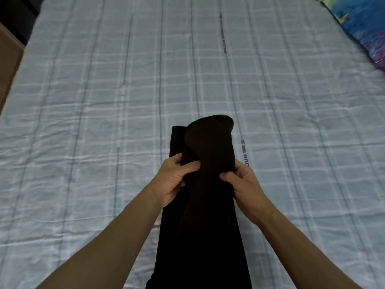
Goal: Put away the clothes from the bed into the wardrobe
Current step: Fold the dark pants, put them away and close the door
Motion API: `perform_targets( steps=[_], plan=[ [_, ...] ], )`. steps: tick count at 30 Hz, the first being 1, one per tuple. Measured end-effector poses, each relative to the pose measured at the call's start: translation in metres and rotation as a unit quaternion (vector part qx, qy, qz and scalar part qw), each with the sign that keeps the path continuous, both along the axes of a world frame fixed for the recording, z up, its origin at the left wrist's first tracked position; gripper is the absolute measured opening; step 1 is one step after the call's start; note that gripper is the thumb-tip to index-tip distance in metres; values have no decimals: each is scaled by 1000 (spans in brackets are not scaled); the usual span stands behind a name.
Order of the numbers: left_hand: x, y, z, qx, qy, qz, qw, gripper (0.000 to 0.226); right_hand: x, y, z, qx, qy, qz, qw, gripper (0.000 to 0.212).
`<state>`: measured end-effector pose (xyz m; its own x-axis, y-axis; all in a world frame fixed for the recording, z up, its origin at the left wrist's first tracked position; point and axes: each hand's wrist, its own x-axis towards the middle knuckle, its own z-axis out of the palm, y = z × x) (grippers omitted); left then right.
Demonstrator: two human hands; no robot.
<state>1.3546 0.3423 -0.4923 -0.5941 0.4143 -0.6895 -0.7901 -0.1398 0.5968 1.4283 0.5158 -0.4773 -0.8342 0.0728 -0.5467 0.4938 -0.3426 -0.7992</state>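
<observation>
A long black garment [205,222] lies lengthwise on the bed [104,113], running from the bottom edge of the view up to a folded-over end near the middle. My left hand [177,178] grips its left side, thumb on top of the cloth. My right hand [243,182] grips the right side at the same height, fingers curled into the fabric. Between the hands the cloth is bunched and lifted. The wardrobe is out of view.
The bed carries a pale blue checked sheet with dark lengthwise stripes. A blue patterned pillow [362,24] lies at the far right corner. A brown floor or furniture edge [8,65] shows at the left, with a dark area behind it.
</observation>
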Motion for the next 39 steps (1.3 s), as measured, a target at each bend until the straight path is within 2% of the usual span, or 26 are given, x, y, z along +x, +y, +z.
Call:
perform_targets(
  steps=[3, 5, 7, 9, 10, 12, 14, 16, 18, 19, 21, 23, 25, 27, 29, 30, 31, 33, 36, 39],
  plan=[
    [1, -6, 1, -9, 25, 98, 995, 50, -7, 5, -4, 89, 22, -7, 996, 20],
    [-4, -16, 0, 5, 35, 129, 991, 54, -12, 7, -9, 141, 31, -18, 989, 14],
    [-12, -23, 2, -14, 79, 114, 990, 55, -16, 9, -18, 197, 40, -13, 979, 8],
    [-24, -24, -1, -91, 163, 69, 980, 51, -23, 8, -28, 269, 47, 5, 962, 6],
    [-31, -22, -7, -148, 213, 47, 965, 48, -27, 8, -35, 310, 45, 14, 949, 7],
    [-45, -17, -24, -292, 289, 21, 911, 42, -36, 9, -48, 382, 24, 22, 924, 10],
    [-50, -14, -40, -415, 294, 4, 861, 46, -38, 10, -56, 399, -11, 11, 917, 15],
    [-38, -16, -49, -455, 314, -7, 833, 54, -28, 10, -57, 388, -34, 15, 921, 27],
    [-9, -21, -47, -448, 370, -19, 814, 43, -6, 7, -53, 371, -52, 45, 926, 41],
    [8, -26, -44, -436, 384, -33, 813, 32, 8, 4, -52, 364, -61, 60, 927, 47],
    [41, -39, -40, -400, 368, -87, 835, 15, 36, -5, -49, 357, -72, 85, 927, 58],
    [74, -55, -38, -366, 362, -150, 844, 13, 63, -14, -45, 360, -77, 109, 923, 63],
    [103, -73, -29, -353, 364, -222, 833, 13, 88, -22, -37, 361, -73, 132, 920, 67],
    [127, -90, -15, -336, 310, -312, 833, 24, 110, -28, -30, 359, -71, 150, 918, 60],
    [145, -105, -1, -291, 211, -367, 858, 51, 130, -31, -21, 343, -84, 150, 923, 44],
    [152, -111, 5, -264, 157, -371, 877, 60, 139, -31, -16, 315, -98, 149, 932, 42],
    [159, -116, 10, -238, 110, -367, 892, 64, 147, -30, -10, 271, -115, 156, 943, 48],
    [170, -123, 22, -193, 57, -357, 912, 57, 163, -28, 3, 187, -130, 196, 954, 70],
    [189, -128, 45, -176, 85, -343, 919, 55, 184, -28, 26, 166, -136, 258, 942, 68],
    [220, -128, 67, -178, 135, -292, 930, 57, 205, -33, 43, 243, -121, 282, 920, 71]
  ],
)
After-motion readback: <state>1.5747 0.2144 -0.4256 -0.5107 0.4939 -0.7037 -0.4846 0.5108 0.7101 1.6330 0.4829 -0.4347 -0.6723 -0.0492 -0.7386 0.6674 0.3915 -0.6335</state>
